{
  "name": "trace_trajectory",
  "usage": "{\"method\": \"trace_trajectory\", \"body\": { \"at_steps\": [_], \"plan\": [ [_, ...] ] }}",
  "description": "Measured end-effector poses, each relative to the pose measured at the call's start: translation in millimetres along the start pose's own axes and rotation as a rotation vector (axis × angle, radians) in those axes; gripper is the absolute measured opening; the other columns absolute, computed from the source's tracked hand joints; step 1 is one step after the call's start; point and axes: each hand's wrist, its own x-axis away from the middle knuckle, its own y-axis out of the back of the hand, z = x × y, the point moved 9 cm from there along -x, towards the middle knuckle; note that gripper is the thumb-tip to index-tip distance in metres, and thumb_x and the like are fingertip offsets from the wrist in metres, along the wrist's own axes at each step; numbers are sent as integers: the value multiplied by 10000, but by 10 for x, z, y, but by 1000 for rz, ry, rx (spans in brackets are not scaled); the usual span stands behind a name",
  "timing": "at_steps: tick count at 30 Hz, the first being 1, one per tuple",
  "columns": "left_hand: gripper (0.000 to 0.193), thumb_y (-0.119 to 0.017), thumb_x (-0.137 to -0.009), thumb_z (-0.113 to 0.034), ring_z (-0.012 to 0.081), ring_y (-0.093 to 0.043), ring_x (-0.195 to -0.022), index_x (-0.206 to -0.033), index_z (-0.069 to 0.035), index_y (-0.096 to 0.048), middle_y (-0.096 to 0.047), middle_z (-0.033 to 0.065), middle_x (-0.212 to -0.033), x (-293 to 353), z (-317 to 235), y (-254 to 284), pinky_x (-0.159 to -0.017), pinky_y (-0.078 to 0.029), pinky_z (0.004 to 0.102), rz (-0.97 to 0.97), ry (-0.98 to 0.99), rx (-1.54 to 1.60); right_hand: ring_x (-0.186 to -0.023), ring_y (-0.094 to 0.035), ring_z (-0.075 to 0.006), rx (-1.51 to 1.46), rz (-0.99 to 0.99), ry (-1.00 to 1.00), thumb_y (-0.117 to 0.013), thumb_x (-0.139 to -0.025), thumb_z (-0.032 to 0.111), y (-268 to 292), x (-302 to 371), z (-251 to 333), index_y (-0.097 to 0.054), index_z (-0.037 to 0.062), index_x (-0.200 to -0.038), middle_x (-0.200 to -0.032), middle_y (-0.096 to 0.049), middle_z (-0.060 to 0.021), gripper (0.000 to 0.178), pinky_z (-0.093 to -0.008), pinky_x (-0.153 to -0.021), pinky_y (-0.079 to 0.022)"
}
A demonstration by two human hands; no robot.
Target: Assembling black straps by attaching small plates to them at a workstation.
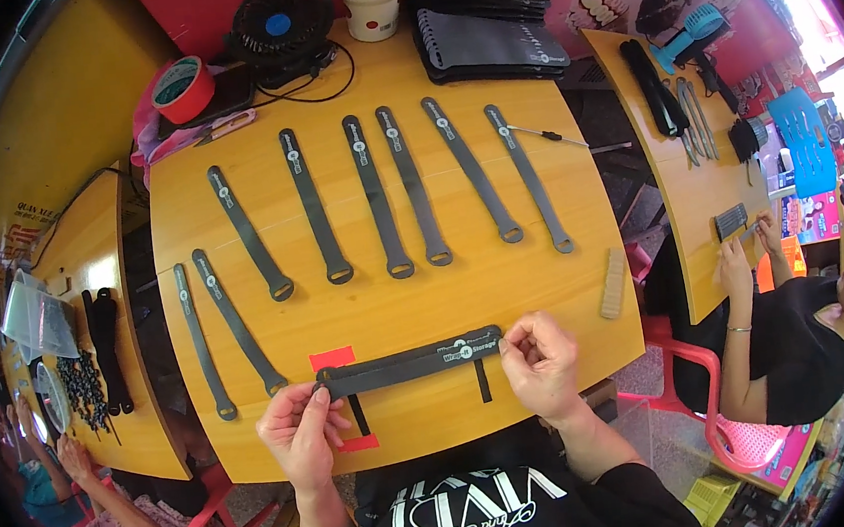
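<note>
Near the table's front edge, a dark grey strap (406, 367) with white print stretches level between my two hands. A second strap seems to lie against it, its print showing just above. My left hand (301, 430) pinches the left end between thumb and fingers. At the right end, my right hand (543, 365) has its fingers closed on the tip. Red tape (332, 358) and a short black strip (484, 380) show on the tabletop around the held strap. Beyond it, several similar straps (364, 198) with slotted ends lie fanned out on the yellow table (297, 325).
At the back stand a black fan (281, 33), a red tape roll (183, 91), a polka-dot cup (366, 5) and stacked dark straps (488, 42). A beige ridged strip (612, 283) lies at the right edge. Co-workers sit at tables on both sides.
</note>
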Motion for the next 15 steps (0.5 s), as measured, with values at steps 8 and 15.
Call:
{"method": "trace_trajectory", "body": {
  "at_steps": [8, 15],
  "plan": [
    [65, -606, -914, 3, 101, -591, -486, -926, 59, -636, -674, 113, -730, 6, -12, -22, -384, -386, 182, 4, 0, -17, -515, -473, -48, 11, 4, -23, -617, -773, -134, 8, 6, -27, -518, 23, -788, -666, -503, -4, 186, -208, -460, -355],
    [64, -597, -914, 9, 101, -597, -493, -928, 58, -636, -673, 108, -735, 21, -11, -17, -387, -388, 180, -3, 0, -29, -558, -412, 8, -4, 3, 9, -609, -783, -144, 13, 10, -16, -529, 29, -787, -712, -505, 36, 191, -164, -472, -296]
  ]
}}
